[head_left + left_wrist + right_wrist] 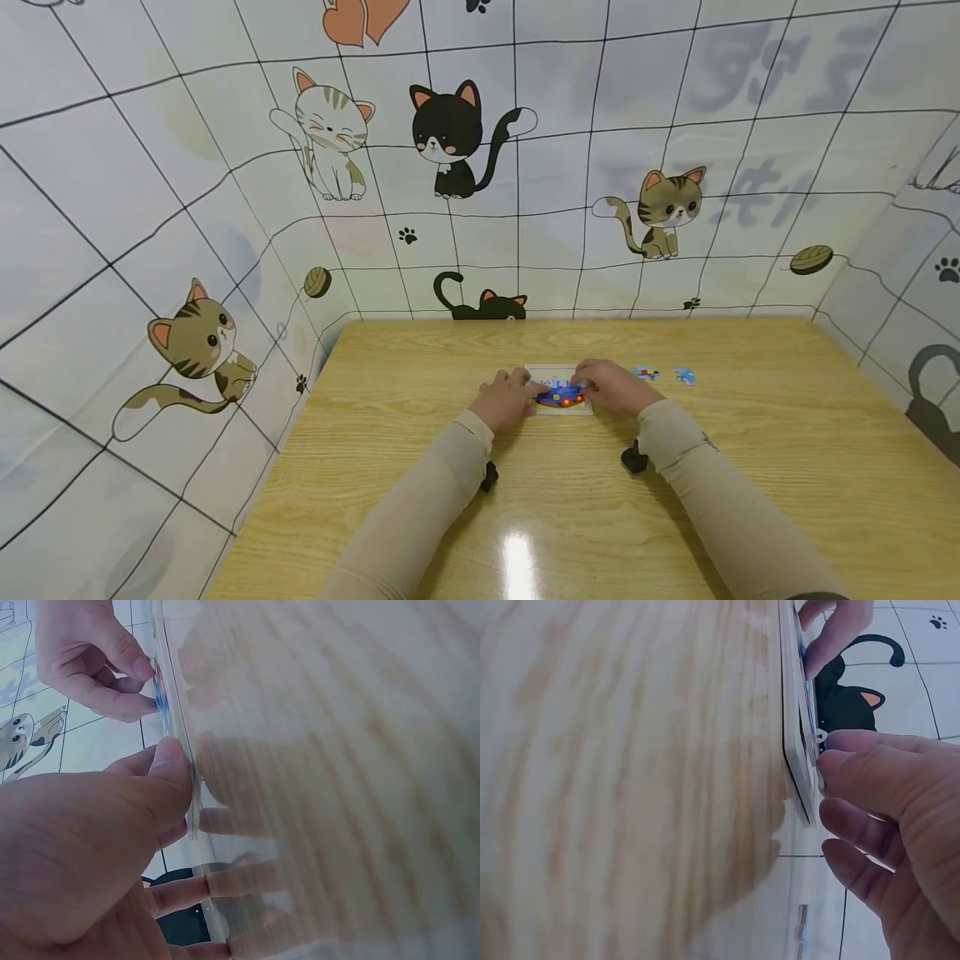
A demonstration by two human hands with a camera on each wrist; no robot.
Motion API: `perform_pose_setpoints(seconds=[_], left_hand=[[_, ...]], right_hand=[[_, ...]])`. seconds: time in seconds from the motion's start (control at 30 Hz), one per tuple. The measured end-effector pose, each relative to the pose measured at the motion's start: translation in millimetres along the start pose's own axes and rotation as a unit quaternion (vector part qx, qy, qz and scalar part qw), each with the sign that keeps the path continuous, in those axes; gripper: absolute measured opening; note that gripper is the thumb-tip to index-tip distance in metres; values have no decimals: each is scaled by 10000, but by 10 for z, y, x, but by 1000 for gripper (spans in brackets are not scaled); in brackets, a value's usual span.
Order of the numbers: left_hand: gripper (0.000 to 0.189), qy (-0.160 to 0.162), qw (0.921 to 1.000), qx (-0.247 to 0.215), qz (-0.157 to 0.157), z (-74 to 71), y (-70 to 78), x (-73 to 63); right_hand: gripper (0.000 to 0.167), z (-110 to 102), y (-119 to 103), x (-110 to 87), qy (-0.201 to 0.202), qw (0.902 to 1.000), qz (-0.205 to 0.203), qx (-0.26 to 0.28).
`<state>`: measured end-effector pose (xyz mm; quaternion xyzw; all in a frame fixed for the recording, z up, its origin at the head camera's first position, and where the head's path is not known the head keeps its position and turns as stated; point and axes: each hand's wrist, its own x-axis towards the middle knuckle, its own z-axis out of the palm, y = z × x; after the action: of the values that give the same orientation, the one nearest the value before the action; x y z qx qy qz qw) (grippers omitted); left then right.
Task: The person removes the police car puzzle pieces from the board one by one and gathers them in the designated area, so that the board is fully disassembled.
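A small jigsaw puzzle [557,402] with a blue, red and yellow picture lies in a flat whitish tray [558,412] on the table. My left hand [510,402] rests at the tray's left side, its index finger reaching over the picture. In the left wrist view, the left thumb touches the tray edge and other fingers touch the table. My right hand [611,387] is at the picture's upper right. Its thumb and index finger pinch a thin puzzle piece [822,778], mostly hidden by the fingertips, at the puzzle's surface.
Two loose blue puzzle pieces, one with red and yellow [646,372] and one lighter [684,375], lie right of the right hand. The wooden table [420,358] meets a cat-printed cloth wall [555,250] behind and at the sides.
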<state>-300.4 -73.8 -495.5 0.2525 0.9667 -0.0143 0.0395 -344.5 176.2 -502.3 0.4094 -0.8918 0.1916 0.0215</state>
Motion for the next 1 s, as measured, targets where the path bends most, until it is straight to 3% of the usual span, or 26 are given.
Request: perform_pose_setpoints(seconds=[0.53,1.0], left_hand=[[47,-9,10000,-82,-43,-49,8,-46],[48,-127,9997,-189,-112,-29,8,-23]], right_hand=[[17,77,112,-76,235,9883,699,1336],[18,92,121,-44,31,9944,642,836]])
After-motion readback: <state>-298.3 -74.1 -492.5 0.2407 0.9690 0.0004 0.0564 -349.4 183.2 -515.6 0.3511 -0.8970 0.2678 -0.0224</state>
